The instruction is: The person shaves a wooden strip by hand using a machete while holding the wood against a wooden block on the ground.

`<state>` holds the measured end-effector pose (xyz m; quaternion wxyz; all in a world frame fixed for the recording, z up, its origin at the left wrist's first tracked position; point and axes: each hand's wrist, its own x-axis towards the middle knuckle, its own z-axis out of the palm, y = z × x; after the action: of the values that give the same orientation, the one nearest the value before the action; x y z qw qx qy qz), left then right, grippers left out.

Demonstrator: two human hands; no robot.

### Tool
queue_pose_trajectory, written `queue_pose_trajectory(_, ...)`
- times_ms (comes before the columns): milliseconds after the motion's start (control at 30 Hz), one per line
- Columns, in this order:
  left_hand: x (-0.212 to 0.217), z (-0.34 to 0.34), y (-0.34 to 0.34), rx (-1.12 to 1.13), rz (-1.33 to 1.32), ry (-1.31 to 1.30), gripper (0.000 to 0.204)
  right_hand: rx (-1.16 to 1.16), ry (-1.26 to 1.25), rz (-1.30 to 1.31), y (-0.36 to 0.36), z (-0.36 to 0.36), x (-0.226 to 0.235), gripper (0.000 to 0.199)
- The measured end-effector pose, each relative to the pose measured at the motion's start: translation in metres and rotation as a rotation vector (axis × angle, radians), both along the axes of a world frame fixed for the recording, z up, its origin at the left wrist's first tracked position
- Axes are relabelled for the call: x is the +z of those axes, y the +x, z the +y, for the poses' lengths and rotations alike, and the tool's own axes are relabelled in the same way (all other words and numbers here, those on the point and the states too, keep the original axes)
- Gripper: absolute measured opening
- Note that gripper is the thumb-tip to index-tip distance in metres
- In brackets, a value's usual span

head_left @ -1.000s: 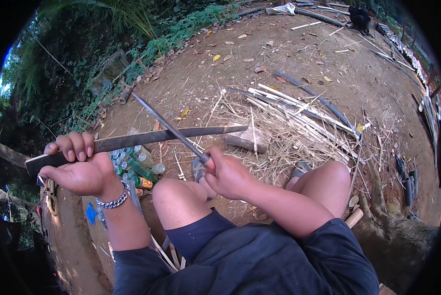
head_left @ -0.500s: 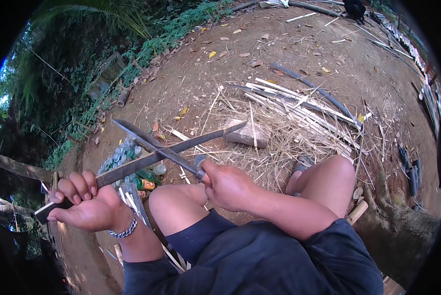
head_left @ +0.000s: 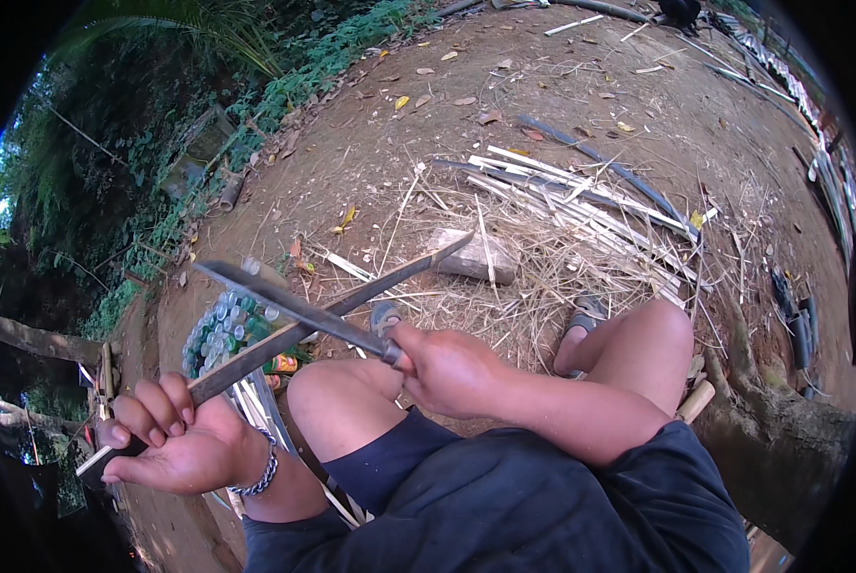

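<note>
My left hand (head_left: 184, 441) is closed around the near end of a long dark bamboo strip (head_left: 380, 285). The strip slants away to the right, and its far end overlaps a short wooden block (head_left: 475, 258) on the ground; whether they touch I cannot tell. In my right hand (head_left: 456, 372) is the handle of a long-bladed knife (head_left: 261, 294), gripped in a fist. Its blade points to the far left and lies across the strip, over the strip's middle part.
Beyond my feet lie pale split bamboo strips (head_left: 552, 196) and a heap of shavings (head_left: 542, 277). Plastic bottles (head_left: 222, 329) cluster left of my knee. A thick tree root (head_left: 771, 430) rises at the right. Green plants (head_left: 304, 91) edge the dirt ground.
My left hand and the near end of the bamboo strip have dropped lower. The knife blade has shifted left and down, crossing the strip nearer to my left hand.
</note>
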<state>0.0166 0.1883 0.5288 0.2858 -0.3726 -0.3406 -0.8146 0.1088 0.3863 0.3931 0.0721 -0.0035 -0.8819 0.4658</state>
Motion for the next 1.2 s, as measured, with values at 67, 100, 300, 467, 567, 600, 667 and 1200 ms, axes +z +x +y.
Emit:
queue_pose_trajectory(67,0.002,-0.003,0.000,0.021,-0.022,0.011,0.042,0.099,0.004,0.018,-0.002,-0.005,0.011,0.016)
queue_pose_trajectory(100,0.006,-0.001,-0.002,0.020,-0.026,0.025,0.042,0.030,0.003,-0.057,-0.007,0.004,-0.001,0.016)
queue_pose_trajectory(300,0.003,-0.001,-0.016,0.117,-0.097,0.042,0.042,-0.189,0.097,-0.323,-0.020,0.062,-0.084,0.019)
queue_pose_trajectory(467,0.003,-0.012,-0.022,0.035,-0.034,-0.017,0.042,0.060,0.018,-0.049,-0.029,0.017,-0.026,0.021)
queue_pose_trajectory(567,0.009,-0.017,-0.022,0.077,-0.060,-0.006,0.042,-0.029,-0.013,-0.203,-0.044,0.032,-0.067,0.019)
queue_pose_trajectory(600,0.002,-0.009,-0.031,0.053,-0.084,0.019,0.041,-0.167,-0.052,-0.407,-0.045,0.063,-0.105,0.019)
queue_pose_trajectory(667,-0.002,-0.012,-0.041,0.077,-0.114,0.040,0.041,-0.265,0.112,-0.411,-0.039,0.105,-0.131,0.018)
queue_pose_trajectory(1200,0.012,-0.035,-0.070,0.038,-0.076,-0.027,0.037,-0.227,0.104,-0.580,-0.088,0.156,-0.212,0.029)
